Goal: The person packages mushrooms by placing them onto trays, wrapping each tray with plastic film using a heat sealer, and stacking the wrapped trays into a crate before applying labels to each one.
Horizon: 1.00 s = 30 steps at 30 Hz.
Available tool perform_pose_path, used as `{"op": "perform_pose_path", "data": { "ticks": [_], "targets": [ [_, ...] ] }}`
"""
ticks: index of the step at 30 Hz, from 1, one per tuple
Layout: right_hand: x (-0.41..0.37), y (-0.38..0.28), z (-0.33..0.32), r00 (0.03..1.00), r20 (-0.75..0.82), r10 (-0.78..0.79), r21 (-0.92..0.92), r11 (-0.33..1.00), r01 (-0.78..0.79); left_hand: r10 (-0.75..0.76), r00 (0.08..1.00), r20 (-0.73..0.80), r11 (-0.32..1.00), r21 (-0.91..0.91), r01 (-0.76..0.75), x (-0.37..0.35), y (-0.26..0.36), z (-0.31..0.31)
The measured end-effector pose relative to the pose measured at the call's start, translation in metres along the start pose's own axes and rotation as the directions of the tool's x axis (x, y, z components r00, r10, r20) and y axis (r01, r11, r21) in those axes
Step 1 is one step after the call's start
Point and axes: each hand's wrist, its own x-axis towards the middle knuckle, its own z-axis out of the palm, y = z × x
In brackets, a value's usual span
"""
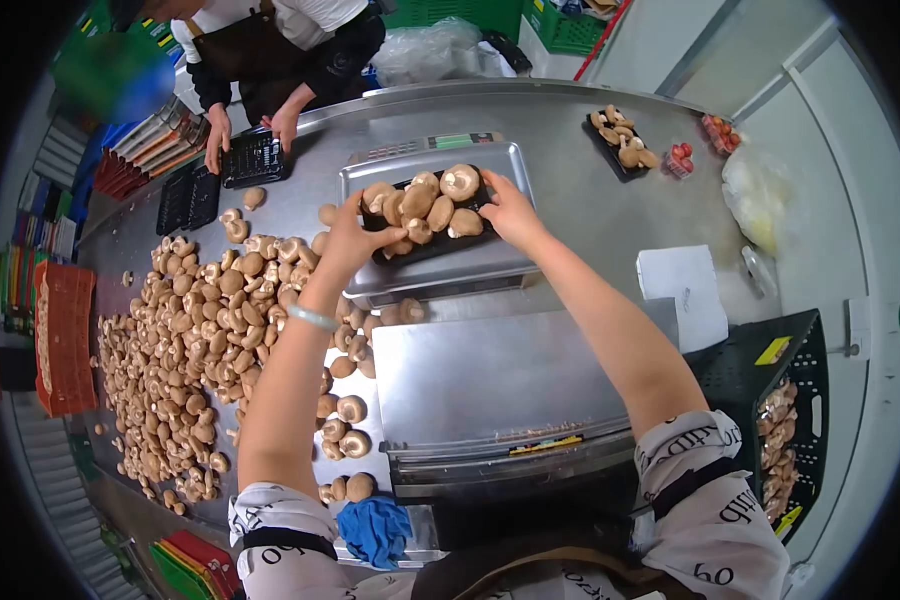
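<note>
A black tray [442,247] filled with shiitake mushrooms [417,203] is over the steel platform of a weighing scale [470,275]. My left hand [358,238] grips the tray's left end, its thumb across the front corner by the mushrooms. At the opposite end, my right hand [511,212] has its fingers closed on the rim. A large heap of loose mushrooms [200,330] spreads over the steel table, left of my left forearm.
Across the table a co-worker's hands [283,125] hold an empty black tray [253,163]. A filled mushroom tray [618,150], red-fruit punnets [679,160] and white paper [682,290] lie right. A steel wrapping unit [490,365], blue cloth [374,530] and dark crate [740,370] are near me.
</note>
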Motion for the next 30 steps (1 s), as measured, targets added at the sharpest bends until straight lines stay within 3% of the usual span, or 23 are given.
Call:
{"op": "perform_pose_path", "data": {
  "ticks": [6, 7, 8, 13, 18, 23, 26, 27, 28, 30],
  "targets": [
    [-0.137, -0.048, -0.06, 1.0, 0.01, 0.006, -0.059, 0.998, -0.006, -0.012, 0.998, 0.062, 0.999, 0.046, 0.009, -0.103, 0.031, 0.034],
    [-0.162, -0.048, -0.069, 0.999, 0.023, 0.029, -0.082, 0.996, -0.027, 0.03, 0.989, 0.147, 0.997, -0.068, -0.02, -0.119, 0.036, 0.043],
    [-0.184, -0.043, -0.077, 0.998, 0.029, 0.057, -0.107, 0.993, -0.053, 0.018, 0.987, 0.159, 1.0, 0.02, -0.021, -0.134, 0.023, 0.057],
    [-0.283, -0.015, -0.099, 0.993, -0.014, 0.116, -0.133, 0.984, -0.117, 0.037, 0.986, 0.163, 0.994, 0.098, -0.053, -0.207, 0.051, 0.099],
    [-0.324, -0.008, -0.107, 0.991, -0.081, 0.106, -0.123, 0.986, -0.115, 0.068, 0.987, 0.143, 0.995, 0.065, -0.078, -0.243, 0.046, 0.129],
    [-0.329, -0.008, -0.117, 0.99, -0.03, 0.136, -0.071, 0.988, -0.138, -0.007, 0.98, 0.197, 1.0, 0.01, 0.005, -0.251, 0.046, 0.123],
    [-0.358, -0.02, -0.134, 0.989, -0.148, 0.011, -0.333, 0.941, -0.061, -0.018, 1.0, 0.01, 1.0, -0.006, 0.018, -0.282, 0.05, 0.102],
    [-0.372, -0.027, -0.143, 0.986, -0.162, 0.039, -0.293, 0.952, -0.086, 0.001, 0.999, -0.049, 0.993, 0.114, 0.005, -0.293, 0.04, 0.089],
    [-0.386, -0.022, -0.151, 0.978, -0.207, -0.016, -0.369, 0.927, -0.063, 0.028, 0.994, -0.106, 0.972, 0.234, -0.002, -0.303, 0.037, 0.077],
    [-0.413, -0.011, -0.16, 0.949, -0.285, -0.137, -0.513, 0.858, -0.03, -0.06, 0.976, -0.21, 0.933, 0.335, 0.129, -0.331, 0.043, 0.063]
  ]
}}
